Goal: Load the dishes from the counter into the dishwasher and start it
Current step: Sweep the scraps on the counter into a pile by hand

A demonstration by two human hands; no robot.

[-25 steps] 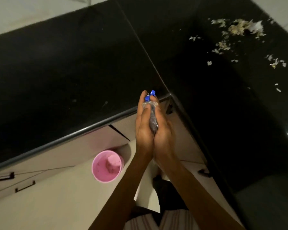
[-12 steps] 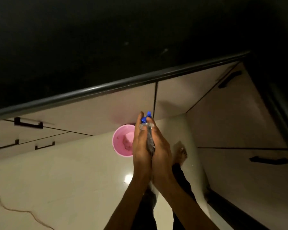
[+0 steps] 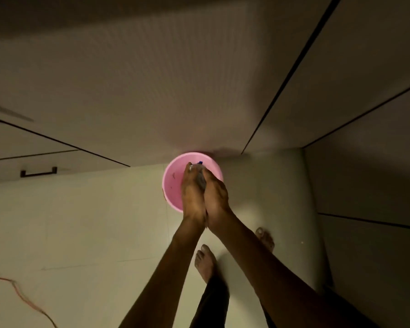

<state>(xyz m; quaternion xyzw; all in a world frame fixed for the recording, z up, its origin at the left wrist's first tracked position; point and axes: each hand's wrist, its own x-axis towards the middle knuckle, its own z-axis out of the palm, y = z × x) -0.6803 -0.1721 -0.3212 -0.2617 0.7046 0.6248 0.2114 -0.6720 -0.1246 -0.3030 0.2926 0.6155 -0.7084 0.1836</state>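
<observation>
My left hand and right hand are pressed palm to palm, fingers pointing away from me. Sandwiched between them is a small clear plastic scrap bundle with a blue bit showing at the fingertips. Both hands hover over the open mouth of a pink plastic bin that stands on the pale floor against the cabinet front. Most of the bundle is hidden by my palms. No dishes or dishwasher are in sight.
Beige cabinet fronts fill the upper view and the right side, with a dark drawer handle at the left. My bare feet stand on the tiled floor just behind the bin. An orange cord trails at bottom left.
My view has dropped from the black counter to the floor. My joined hands carried the plastic bundle down and forward until they were over the pink bin.
</observation>
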